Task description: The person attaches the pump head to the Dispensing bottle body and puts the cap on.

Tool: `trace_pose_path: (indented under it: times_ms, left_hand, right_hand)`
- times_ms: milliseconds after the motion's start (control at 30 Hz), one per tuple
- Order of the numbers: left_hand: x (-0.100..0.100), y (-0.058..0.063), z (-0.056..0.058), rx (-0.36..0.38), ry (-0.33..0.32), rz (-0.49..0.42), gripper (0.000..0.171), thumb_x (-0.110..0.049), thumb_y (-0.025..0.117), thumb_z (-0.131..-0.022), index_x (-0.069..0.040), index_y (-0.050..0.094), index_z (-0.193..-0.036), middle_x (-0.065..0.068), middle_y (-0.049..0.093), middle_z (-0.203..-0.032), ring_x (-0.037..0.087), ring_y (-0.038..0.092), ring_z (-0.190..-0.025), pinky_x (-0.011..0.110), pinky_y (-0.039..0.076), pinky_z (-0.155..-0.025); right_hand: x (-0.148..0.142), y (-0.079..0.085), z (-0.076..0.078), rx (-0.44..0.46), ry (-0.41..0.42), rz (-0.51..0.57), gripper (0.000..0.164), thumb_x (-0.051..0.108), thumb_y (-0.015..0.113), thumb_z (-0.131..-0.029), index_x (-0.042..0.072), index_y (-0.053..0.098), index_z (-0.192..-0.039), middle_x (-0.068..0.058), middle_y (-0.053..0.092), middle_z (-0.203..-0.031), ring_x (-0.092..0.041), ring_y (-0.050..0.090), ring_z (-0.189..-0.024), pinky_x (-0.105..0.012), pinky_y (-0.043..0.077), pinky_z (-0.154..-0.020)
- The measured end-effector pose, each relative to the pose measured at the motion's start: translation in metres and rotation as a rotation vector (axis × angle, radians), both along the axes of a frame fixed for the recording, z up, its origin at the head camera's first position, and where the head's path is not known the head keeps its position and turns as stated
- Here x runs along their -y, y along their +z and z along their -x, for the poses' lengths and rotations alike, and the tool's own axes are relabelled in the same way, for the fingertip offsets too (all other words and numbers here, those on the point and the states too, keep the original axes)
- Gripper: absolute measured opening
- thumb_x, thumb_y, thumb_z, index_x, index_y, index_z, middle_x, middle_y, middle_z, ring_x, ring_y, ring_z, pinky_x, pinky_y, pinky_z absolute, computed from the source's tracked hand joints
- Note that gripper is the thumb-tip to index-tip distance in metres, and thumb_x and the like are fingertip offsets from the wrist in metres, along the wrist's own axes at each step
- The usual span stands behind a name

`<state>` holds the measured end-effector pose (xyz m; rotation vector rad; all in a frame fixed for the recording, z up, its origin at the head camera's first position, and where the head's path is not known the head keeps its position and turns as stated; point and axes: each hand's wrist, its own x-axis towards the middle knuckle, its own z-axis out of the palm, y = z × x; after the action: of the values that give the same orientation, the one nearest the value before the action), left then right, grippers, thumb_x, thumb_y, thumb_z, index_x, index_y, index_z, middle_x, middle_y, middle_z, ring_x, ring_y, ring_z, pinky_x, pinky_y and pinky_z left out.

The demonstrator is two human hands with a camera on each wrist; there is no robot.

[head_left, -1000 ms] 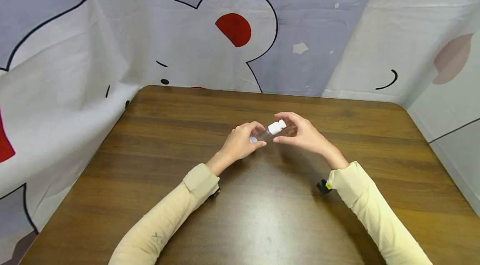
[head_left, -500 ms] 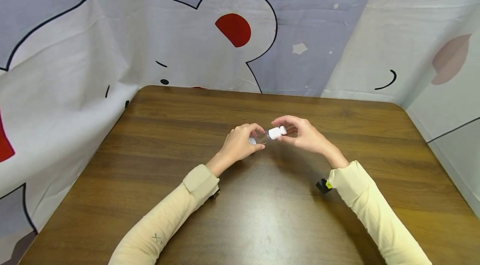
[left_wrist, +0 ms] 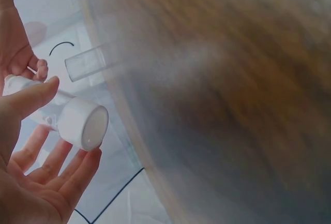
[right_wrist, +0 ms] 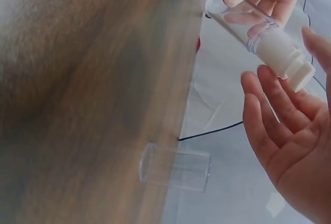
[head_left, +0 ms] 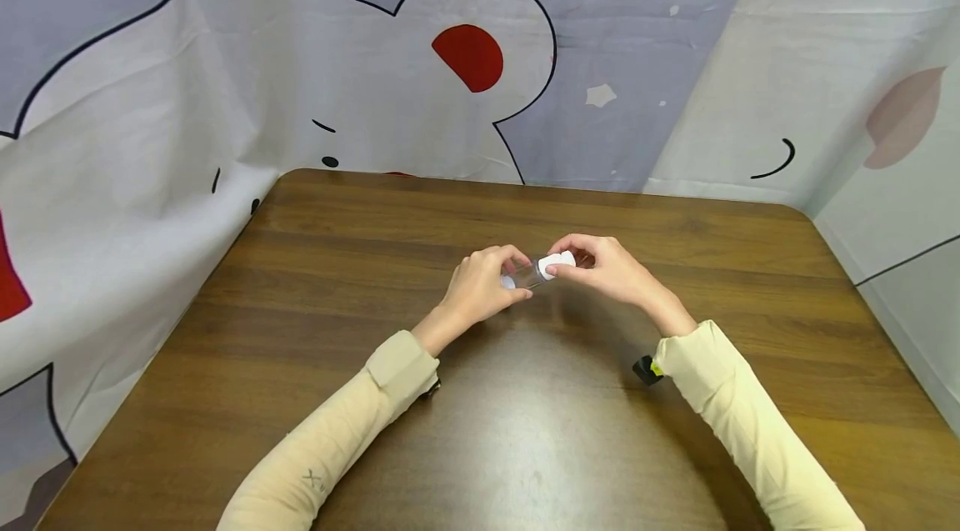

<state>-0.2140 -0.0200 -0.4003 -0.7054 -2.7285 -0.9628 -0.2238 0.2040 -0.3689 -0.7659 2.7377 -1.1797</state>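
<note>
1. Nearest, pale sleeves reach in over the wooden table (head_left: 360, 264) in the head view: the left sleeve (head_left: 322, 435) from 7 o'clock, the right sleeve (head_left: 738, 414) from 4 o'clock. A small black object (head_left: 647, 370) sits at the right cuff's 9 o'clock.
2. The left hand (head_left: 476, 289) holds the clear bottle (head_left: 529, 273) by its base end, thumb on one side and fingertips on the other.
3. The bottle is between the hands, just off the head view's middle toward 4 o'clock. It is tilted, its white top (right_wrist: 275, 52) pointing between 2 and 3 o'clock.
4. The right hand (head_left: 615, 268) is around that top, fingers loosely bent and fairly wide. In the right wrist view a fingertip meets the top and the thumb looks apart from it.
5. A clear tube (right_wrist: 178, 167) stands upright on the table, at the bottle's 7 o'clock in the right wrist view.
6. Farthest, a printed cloth (head_left: 592, 39) hangs behind the table, a red patch (head_left: 468, 57) at 12 o'clock.
</note>
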Motion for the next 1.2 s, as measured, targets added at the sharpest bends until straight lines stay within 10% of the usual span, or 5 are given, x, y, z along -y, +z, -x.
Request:
trace_pose_path:
  times_ms: [433, 1200]
  left_hand:
    - [0.000, 0.000, 0.000, 0.003, -0.011, 0.001, 0.038, -0.029, 0.085, -0.072, -0.019, 0.067, -0.104, 0.002, 0.071, -0.093, 0.017, 0.067, -0.078, 0.030, 0.048, -0.058]
    - [0.003, -0.001, 0.000, 0.007, -0.010, 0.010, 0.037, -0.030, 0.083, -0.073, -0.019, 0.068, -0.105, 0.002, 0.070, -0.092, 0.017, 0.066, -0.082, 0.030, 0.049, -0.062]
  right_hand:
    - [-0.006, 0.005, 0.001, -0.129, 0.205, 0.017, 0.041, -0.002, 0.072, -0.080, 0.005, 0.061, -0.119, -0.007, 0.066, -0.116, -0.015, 0.061, -0.095, -0.032, 0.053, -0.083]
    - [0.003, -0.005, -0.003, -0.044, 0.011, -0.016, 0.042, 0.030, 0.072, -0.086, 0.013, 0.058, -0.122, -0.004, 0.064, -0.089, -0.014, 0.061, -0.075, -0.026, 0.050, -0.070]
